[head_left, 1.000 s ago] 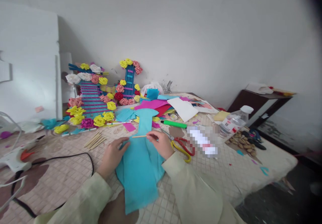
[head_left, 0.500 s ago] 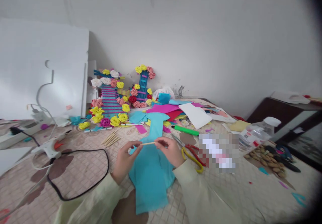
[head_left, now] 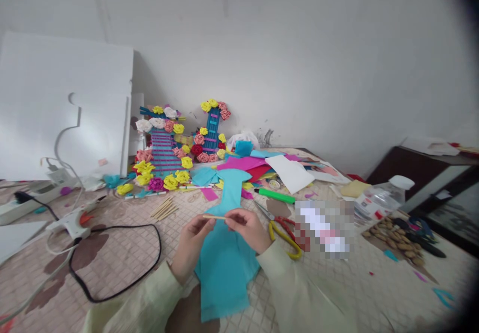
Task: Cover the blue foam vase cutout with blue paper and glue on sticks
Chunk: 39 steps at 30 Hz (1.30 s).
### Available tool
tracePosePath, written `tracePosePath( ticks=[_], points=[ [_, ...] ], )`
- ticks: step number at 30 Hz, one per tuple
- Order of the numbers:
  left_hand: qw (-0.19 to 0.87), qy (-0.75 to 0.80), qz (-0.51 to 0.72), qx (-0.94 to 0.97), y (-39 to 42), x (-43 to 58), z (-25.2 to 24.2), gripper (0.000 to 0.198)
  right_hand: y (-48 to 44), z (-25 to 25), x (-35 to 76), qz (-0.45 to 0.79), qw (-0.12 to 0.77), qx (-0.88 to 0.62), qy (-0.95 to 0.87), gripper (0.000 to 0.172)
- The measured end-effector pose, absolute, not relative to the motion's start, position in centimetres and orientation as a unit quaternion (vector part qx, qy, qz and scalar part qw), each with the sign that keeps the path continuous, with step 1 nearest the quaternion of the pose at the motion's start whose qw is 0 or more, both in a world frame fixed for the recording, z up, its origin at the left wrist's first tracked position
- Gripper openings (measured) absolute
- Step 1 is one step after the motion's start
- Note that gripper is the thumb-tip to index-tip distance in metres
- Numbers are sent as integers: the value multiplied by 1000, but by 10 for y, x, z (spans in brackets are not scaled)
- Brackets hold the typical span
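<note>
A thin wooden stick [head_left: 214, 217] lies level between my two hands, above turquoise crepe paper [head_left: 224, 278] spread on the table. My left hand [head_left: 194, 241] pinches its left part between thumb and fingers. At the other end, my right hand [head_left: 247, 228] grips it the same way. More wooden sticks [head_left: 163, 208] lie in a loose bundle left of my hands. Scissors [head_left: 285, 233] with red and yellow handles rest just right of my right hand.
On the left lie a white glue gun [head_left: 77, 223] and its looped black cable [head_left: 159, 253]. Paper-flower frames [head_left: 166, 148] lean at the back beside coloured paper sheets [head_left: 243, 162]. A green marker [head_left: 277, 196], a plastic bottle [head_left: 381, 198] and nuts [head_left: 396, 241] are on the right.
My left hand has slid inward along the stick, so both hands are now closer together. The stick's left end now shows above the left fingers.
</note>
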<state>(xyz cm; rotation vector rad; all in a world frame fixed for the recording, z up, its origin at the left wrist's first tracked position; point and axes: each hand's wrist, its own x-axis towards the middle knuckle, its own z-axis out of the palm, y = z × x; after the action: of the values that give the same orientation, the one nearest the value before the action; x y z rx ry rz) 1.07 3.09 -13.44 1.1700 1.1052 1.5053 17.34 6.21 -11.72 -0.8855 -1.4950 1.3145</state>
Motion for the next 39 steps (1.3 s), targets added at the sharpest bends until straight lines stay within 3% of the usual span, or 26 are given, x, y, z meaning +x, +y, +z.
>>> tracePosePath(
  ticks=[6,14,22,31,34,39],
  points=[
    [478,432,620,448,31,12,-134,31,60,-116,172,553,443,-352,-612,22],
    [513,405,636,410,28,17,-127,32,54,-117,168,489,455,-370,-646,18],
    [495,391,662,404,32,12,-127,33,59,-117,171,526,482,-385,-586,40],
    [432,403,646,484,-17,-16,-99,25,69,-116,168,468,458,-407,-637,23],
    [380,447,644,491,-49,-38,-107,30,66,-91,143,449,414,-375,-698,12],
    [365,547,674,337,-110,-66,-136,30,76,-50,50,216,172,-299,-913,9]
  ],
)
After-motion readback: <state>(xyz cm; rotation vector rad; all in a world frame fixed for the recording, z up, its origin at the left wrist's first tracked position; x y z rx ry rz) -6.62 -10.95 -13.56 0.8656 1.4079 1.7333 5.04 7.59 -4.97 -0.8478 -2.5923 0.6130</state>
